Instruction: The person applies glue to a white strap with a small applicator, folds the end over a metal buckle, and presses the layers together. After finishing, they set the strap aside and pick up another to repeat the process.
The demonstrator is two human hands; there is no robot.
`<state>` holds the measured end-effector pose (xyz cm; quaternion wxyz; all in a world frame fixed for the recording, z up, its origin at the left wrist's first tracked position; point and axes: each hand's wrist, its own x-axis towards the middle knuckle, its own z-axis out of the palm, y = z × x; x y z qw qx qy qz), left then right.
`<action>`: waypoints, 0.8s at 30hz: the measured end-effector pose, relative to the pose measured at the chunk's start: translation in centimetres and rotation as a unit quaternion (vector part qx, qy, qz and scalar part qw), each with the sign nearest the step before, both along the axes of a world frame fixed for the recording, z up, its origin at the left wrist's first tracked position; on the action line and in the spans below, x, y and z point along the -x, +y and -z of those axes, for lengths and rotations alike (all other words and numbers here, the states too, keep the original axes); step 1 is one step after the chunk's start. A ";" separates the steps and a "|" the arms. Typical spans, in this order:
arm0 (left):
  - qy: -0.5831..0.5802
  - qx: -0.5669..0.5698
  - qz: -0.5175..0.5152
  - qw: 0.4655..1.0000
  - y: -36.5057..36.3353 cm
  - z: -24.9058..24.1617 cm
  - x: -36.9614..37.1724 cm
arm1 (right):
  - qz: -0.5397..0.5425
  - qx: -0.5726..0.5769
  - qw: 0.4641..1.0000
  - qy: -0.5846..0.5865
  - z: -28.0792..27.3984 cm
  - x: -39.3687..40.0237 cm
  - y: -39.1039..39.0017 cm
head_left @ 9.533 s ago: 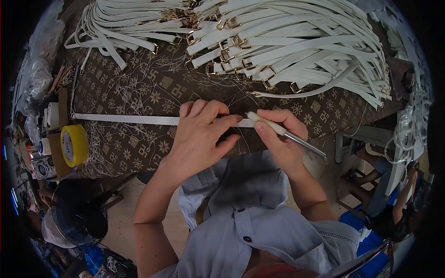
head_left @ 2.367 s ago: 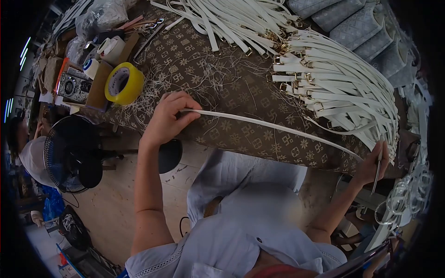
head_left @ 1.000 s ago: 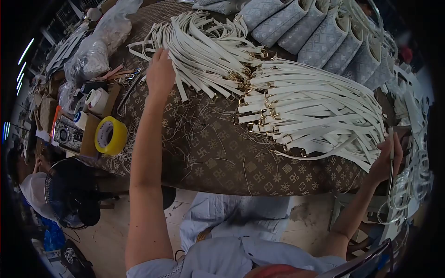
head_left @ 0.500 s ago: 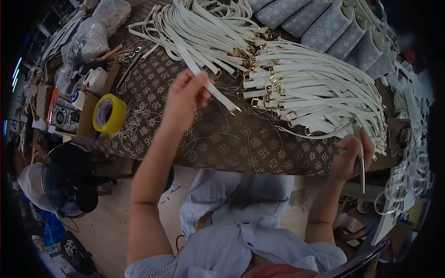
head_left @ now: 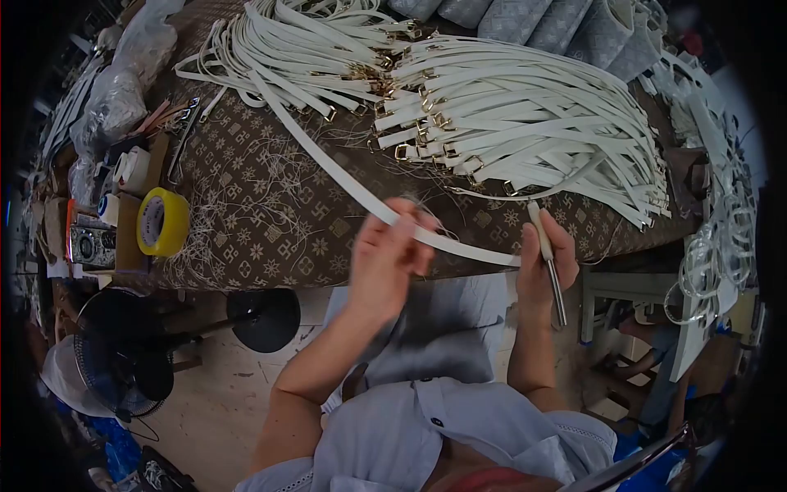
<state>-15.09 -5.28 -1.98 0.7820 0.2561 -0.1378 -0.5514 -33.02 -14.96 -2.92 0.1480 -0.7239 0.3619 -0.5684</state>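
Observation:
A long white strap (head_left: pixel 332 170) runs from the left pile of straps (head_left: pixel 303 53) down across the cloth. My left hand (head_left: pixel 384 261) is closed on its middle, slightly blurred. The strap's near end reaches my right hand (head_left: pixel 543 261), whose fingers hide it. That hand also grips a slim tool (head_left: pixel 548 250) with a whitish handle and a thin metal shaft, pointing down toward me. Just beyond the right hand lies the larger pile of white straps with gold buckles (head_left: pixel 533 123), one strap curving along its near edge.
Dark patterned cloth (head_left: pixel 270 197) covers the table, with loose thread ends scattered on it. At left are a yellow tape roll (head_left: pixel 163 221) and a small box of items. Grey patterned bag pieces (head_left: pixel 566 29) stand at the back. A black fan (head_left: pixel 123 353) is below left.
My left hand has moved right and nearer to me, drawing the strap along. My right hand has come left with the tool and now meets the strap's end. The view has shifted.

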 end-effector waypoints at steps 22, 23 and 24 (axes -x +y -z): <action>-0.685 -0.582 -0.218 0.380 7.0 -3.0 -13.2 | -0.131 -0.125 0.979 0.093 0.8 -1.6 0.3; -0.715 -0.498 -0.221 0.437 6.5 -3.0 -12.7 | -0.139 -0.134 0.977 0.094 0.9 -1.8 0.3; -0.737 -0.408 -0.223 0.490 5.7 -2.9 -12.0 | -0.146 -0.141 0.975 0.095 1.0 -1.9 0.2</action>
